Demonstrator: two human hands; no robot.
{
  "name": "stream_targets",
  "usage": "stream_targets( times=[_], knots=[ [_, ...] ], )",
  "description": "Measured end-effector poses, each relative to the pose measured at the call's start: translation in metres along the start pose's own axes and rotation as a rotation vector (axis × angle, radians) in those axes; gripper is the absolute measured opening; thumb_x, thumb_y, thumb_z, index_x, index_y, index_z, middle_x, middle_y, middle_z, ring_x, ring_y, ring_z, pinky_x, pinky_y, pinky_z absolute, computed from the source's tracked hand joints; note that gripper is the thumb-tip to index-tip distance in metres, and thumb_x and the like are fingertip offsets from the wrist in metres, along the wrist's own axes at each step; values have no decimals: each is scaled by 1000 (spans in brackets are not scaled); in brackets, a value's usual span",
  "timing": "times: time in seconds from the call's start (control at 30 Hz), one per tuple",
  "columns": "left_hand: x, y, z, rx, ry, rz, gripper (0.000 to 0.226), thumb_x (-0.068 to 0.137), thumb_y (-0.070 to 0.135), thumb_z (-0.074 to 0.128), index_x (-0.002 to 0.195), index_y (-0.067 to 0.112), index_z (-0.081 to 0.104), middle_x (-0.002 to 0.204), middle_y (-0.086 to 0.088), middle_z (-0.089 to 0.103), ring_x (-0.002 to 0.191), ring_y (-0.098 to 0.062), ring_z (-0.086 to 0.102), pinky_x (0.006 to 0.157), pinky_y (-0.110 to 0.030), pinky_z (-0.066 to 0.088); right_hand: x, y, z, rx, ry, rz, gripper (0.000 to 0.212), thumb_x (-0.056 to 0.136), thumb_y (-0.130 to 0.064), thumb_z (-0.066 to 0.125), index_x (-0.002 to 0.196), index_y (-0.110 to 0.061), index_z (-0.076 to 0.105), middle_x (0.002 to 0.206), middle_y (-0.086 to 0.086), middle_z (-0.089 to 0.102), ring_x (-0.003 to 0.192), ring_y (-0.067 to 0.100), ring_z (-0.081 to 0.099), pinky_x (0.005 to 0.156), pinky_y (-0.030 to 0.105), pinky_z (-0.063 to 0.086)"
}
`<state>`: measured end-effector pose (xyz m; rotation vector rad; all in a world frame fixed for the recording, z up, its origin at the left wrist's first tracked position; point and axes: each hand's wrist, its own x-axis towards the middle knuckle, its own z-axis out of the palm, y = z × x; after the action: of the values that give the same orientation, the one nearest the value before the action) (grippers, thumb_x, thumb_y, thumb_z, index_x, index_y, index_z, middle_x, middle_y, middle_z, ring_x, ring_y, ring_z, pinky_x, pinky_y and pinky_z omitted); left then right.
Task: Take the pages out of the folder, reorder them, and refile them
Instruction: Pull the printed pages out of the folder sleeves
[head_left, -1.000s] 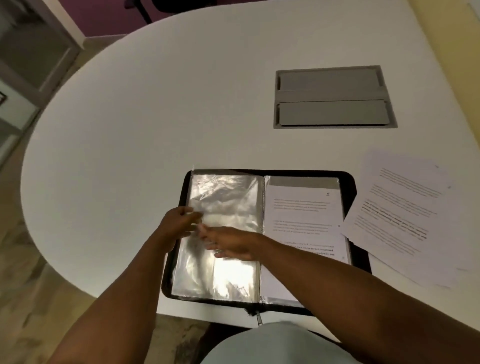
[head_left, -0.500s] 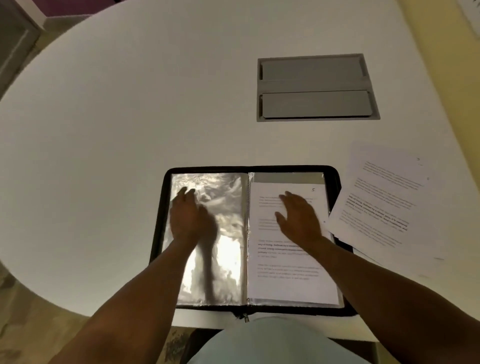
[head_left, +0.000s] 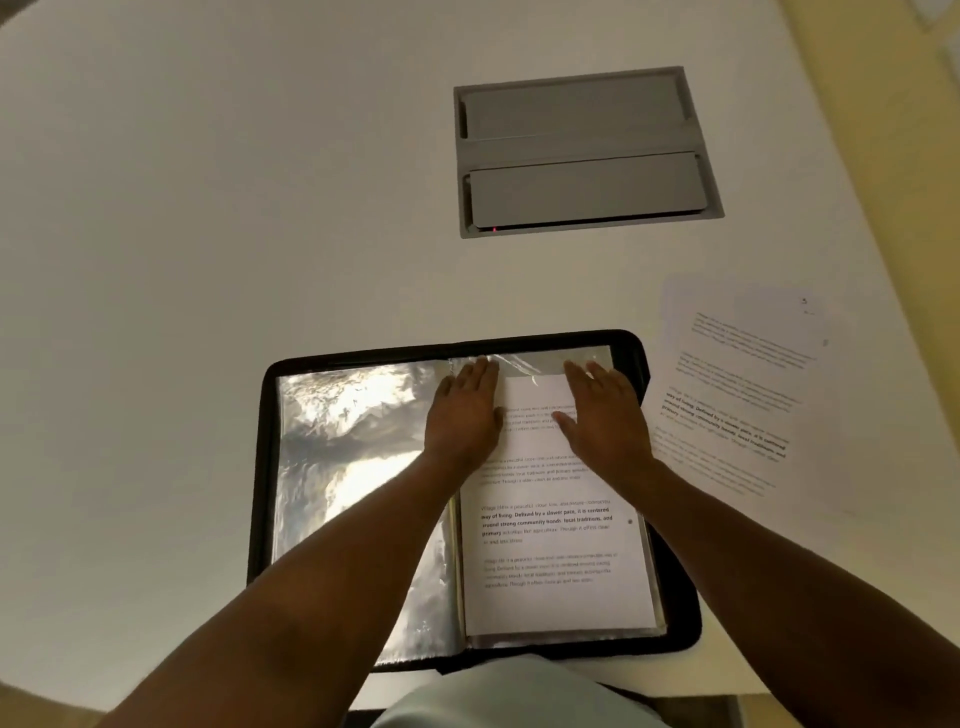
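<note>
**Both hands flat on the right-hand page of the open folder**

- Folder (head_left: 262, 467): black, zip-edged, laid open at the near edge of the white table (head_left: 208, 208), directly in front of the person.
- Left half: empty clear plastic sleeves (head_left: 343, 457) are seen, crinkled and glaring under the light. No paper is visible in them.
- Right half: a printed page (head_left: 556, 545) is filed in a sleeve, with several text paragraphs, one partly in bold. The sleeve's clear top edge is visible above the paper's upper edge.
- Left hand (head_left: 462, 410): laid palm down, fingers straight and together, over the spine and the upper left part of the page. Nothing is gripped.
- Right hand (head_left: 605, 415): laid palm down, fingers straight, thumb spread inward, on the upper right part of the page. Nothing is gripped.
- The fingertips of both hands reach up to the sleeve's top opening. Whether the plastic is being pressed or merely touched cannot be told.
- Loose pages (head_left: 737, 384): a fanned stack of printed sheets is lying on the table just right of the folder, with one corner tucked against its right edge.
- Grey recessed cable hatch (head_left: 582, 150): set into the tabletop beyond the folder, well apart from it, with both flaps closed.
</note>
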<state>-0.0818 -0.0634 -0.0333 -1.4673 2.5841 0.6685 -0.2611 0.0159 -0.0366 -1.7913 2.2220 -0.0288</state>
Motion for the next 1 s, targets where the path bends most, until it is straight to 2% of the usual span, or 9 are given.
stream_targets(
  times=[0.1, 0.23, 0.3, 0.37, 0.47, 0.63, 0.73, 0.83, 1.0],
  knots=[
    [6, 4, 2, 6, 87, 19, 63, 95, 29, 54, 150, 14, 28, 152, -9, 37, 140, -25, 34, 117, -41, 22, 7, 2, 0, 21, 83, -34, 74, 84, -36, 71, 145, -9, 39, 130, 15, 58, 126, 30, 50, 115, 42, 25],
    [18, 5, -1, 33, 147, 98, 57, 85, 17, 65, 139, 13, 47, 125, -12, 58, 116, -30, 53, 102, -42, 40, 24, 4, -10, 72, -12, -88, 68, 85, -27, 70, 145, -16, 40, 115, 7, 63, 110, 26, 55, 108, 38, 30],
    [22, 5, -4, 33, 194, 135, 37, 81, 13, 68, 118, 12, 64, 106, -10, 61, 101, -30, 55, 89, -43, 49, 30, 4, -15, 50, -58, -152, 57, 88, -22, 66, 141, -21, 46, 112, 5, 62, 106, 24, 54, 102, 36, 35],
    [23, 5, -7, 24, 262, 179, 12, 78, 9, 69, 90, 9, 68, 94, -10, 60, 90, -28, 55, 78, -42, 51, 34, 3, -23, 61, -87, -198, 38, 88, -21, 64, 126, -22, 61, 108, 4, 60, 104, 23, 53, 97, 36, 39],
    [18, 6, -10, 10, 300, 244, 5, 76, 5, 64, 76, 9, 61, 83, -9, 63, 81, -27, 56, 77, -38, 47, 42, 1, -36, 223, -64, -254, 15, 84, -30, 67, 91, -18, 72, 96, 0, 65, 90, 18, 57, 88, 38, 46],
    [4, 3, -11, -32, 301, 290, 11, 77, 5, 62, 86, 11, 61, 74, -7, 64, 75, -27, 58, 77, -38, 45, 62, -13, -64, 388, -404, -203, 44, 102, -40, 38, 92, -8, 66, 87, 6, 69, 79, 20, 63, 78, 34, 49],
    [-3, -2, -13, -6, 295, 264, 28, 80, 12, 66, 108, 11, 67, 90, -6, 71, 86, -25, 62, 82, -38, 46, 77, -16, -71, 115, -427, -182, 28, 101, -31, 42, 100, -13, 64, 97, 6, 68, 76, 19, 60, 72, 35, 50],
    [-6, -5, -15, 21, 298, 290, 20, 82, 18, 64, 99, 12, 71, 88, -6, 71, 83, -23, 61, 75, -35, 44, 85, -23, -80, -186, -443, -184, 20, 95, -28, 52, 107, -18, 64, 96, 1, 62, 81, 19, 58, 70, 33, 49],
    [-6, -4, -18, -42, 266, 277, 19, 84, 21, 58, 96, 12, 70, 91, -6, 69, 81, -22, 59, 71, -32, 44, 87, -42, -86, -488, -463, -236, 29, 92, -31, 60, 117, -18, 61, 97, 0, 57, 82, 18, 55, 68, 30, 39]
  ],
)
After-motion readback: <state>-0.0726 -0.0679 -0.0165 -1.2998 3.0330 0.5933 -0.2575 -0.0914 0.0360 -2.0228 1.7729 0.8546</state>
